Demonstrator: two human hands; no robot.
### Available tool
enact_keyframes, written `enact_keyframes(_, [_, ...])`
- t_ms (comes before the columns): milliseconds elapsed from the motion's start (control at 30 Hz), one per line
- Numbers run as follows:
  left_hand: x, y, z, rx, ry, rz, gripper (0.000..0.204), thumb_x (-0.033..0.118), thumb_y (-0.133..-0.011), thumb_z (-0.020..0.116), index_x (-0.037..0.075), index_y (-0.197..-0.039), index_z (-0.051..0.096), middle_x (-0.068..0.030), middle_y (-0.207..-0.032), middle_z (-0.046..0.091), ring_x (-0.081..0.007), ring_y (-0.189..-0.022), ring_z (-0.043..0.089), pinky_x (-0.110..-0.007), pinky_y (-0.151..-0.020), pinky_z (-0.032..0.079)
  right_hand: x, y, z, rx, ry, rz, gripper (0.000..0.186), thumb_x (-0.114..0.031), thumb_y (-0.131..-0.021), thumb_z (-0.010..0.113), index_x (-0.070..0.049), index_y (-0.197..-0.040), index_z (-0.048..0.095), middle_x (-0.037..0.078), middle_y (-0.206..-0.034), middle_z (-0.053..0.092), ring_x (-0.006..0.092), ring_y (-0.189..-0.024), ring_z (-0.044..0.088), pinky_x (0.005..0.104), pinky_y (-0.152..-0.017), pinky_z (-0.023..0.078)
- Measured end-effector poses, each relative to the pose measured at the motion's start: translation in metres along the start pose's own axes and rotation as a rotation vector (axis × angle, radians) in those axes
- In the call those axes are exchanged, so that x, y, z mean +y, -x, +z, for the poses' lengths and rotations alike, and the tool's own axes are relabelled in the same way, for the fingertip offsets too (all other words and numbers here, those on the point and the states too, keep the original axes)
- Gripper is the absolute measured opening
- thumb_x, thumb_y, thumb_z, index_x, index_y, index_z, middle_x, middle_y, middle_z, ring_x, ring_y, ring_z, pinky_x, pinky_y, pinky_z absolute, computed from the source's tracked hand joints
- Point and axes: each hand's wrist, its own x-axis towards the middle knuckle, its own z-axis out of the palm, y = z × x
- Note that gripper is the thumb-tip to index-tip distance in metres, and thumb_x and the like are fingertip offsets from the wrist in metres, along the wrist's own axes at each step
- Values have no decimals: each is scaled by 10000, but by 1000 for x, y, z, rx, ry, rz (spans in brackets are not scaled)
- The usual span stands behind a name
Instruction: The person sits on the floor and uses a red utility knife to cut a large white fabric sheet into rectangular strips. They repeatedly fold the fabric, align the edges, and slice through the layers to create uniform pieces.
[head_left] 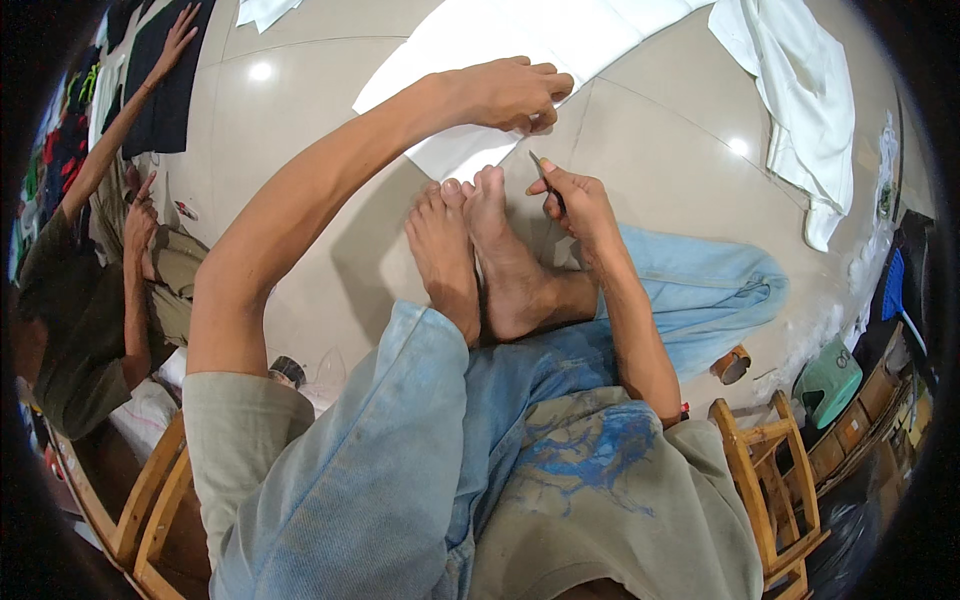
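Observation:
A bright white cloth point(440, 62) is spread on the tiled floor in front of my feet. My left hand point(520, 97) reaches across it with curled fingers, closed at the cloth's right edge; the fingertips are partly hidden. Just beyond my toes, my right hand point(580, 205) grips a small dark pointed tool that looks like a pair of thread snips point(556, 195). Its tip points up and to the left, toward the cloth's edge, apart from it. Both my bare feet point(510, 285) rest side by side between the hands.
Another white garment point(800, 110) lies at the upper right. At left, a co-worker's hand point(175, 45) rests on black cloth point(165, 100). Wooden stools point(765, 440) stand on both sides of me. A green plastic container point(828, 385) and a brown cup-like object point(731, 365) sit right.

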Motion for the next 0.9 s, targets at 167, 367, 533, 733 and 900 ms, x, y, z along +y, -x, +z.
enact_keyframes(167, [-7, -5, 8, 24, 117, -44, 36, 58, -793, 737, 57, -777, 705, -75, -1078, 590, -254, -1037, 606, -400, -848, 517, -1, -9, -1, -25, 32, -53, 485, -461, -984, 646, -9, -828, 724, -9, -578, 513, 90, -527, 422, 270, -502, 300])
enact_keyframes(367, [-16, -4, 16, 82, 357, -104, 90, 49, -795, 717, 32, -716, 677, -68, -1029, 577, -267, -1010, 585, -412, -844, 505, -5, -20, -1, -29, 54, -70, 483, -461, -971, 654, -21, -779, 715, 5, -576, 530, 104, -538, 453, 282, -513, 324])
enact_keyframes(533, [-18, -3, 18, 98, 440, -143, 98, 46, -776, 698, 12, -685, 682, -59, -975, 588, -267, -983, 573, -415, -836, 500, -4, -27, 3, -11, 123, -121, 470, -453, -971, 659, -35, -765, 722, 5, -567, 542, 88, -536, 462, 265, -512, 323])
enact_keyframes(733, [-21, -4, 23, 133, 404, -115, 89, 51, -769, 713, 5, -696, 690, -51, -952, 589, -263, -982, 576, -408, -826, 499, -4, -28, 3, 7, 153, -93, 443, -430, -987, 664, -46, -780, 738, -15, -572, 546, 55, -531, 445, 238, -507, 290])
enact_keyframes(900, [-23, -5, 26, 116, 412, -128, 72, 57, -764, 725, 1, -722, 710, -46, -947, 584, -257, -985, 577, -409, -829, 502, 0, -30, 4, 25, 182, -150, 485, -451, -967, 646, -20, -761, 730, 16, -548, 533, 115, -521, 499, 303, -499, 372])
